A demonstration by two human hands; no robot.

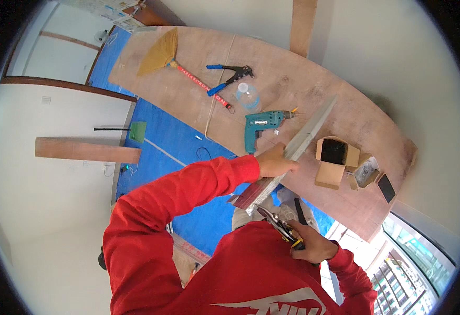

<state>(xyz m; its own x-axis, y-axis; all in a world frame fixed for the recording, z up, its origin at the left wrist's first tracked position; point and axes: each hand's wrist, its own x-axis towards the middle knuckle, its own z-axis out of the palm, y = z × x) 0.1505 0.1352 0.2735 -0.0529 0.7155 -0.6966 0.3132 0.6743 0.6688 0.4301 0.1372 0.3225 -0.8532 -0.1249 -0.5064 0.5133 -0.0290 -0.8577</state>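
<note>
A long, pale metal channel (311,126) slants across the plywood table (288,86), its near end reaching past the edge toward my body. My left hand (275,161) is closed around it, partway along. In my right hand (314,244) is a pair of tin snips (278,223) with dark and yellow handles. Their jaws are at the channel's near end; whether they bite into the metal is too small to tell. A teal power drill (261,126) lies on the table just beyond my left hand.
Farther back lie a blue-handled hand riveter (235,76), a clear plastic bottle (248,97) and a broom (161,55). Open cardboard boxes (328,174) and a dark phone-like slab (386,188) sit to the right. Blue sheeting (159,139) covers the floor, with a green dustpan (137,131) by the wall.
</note>
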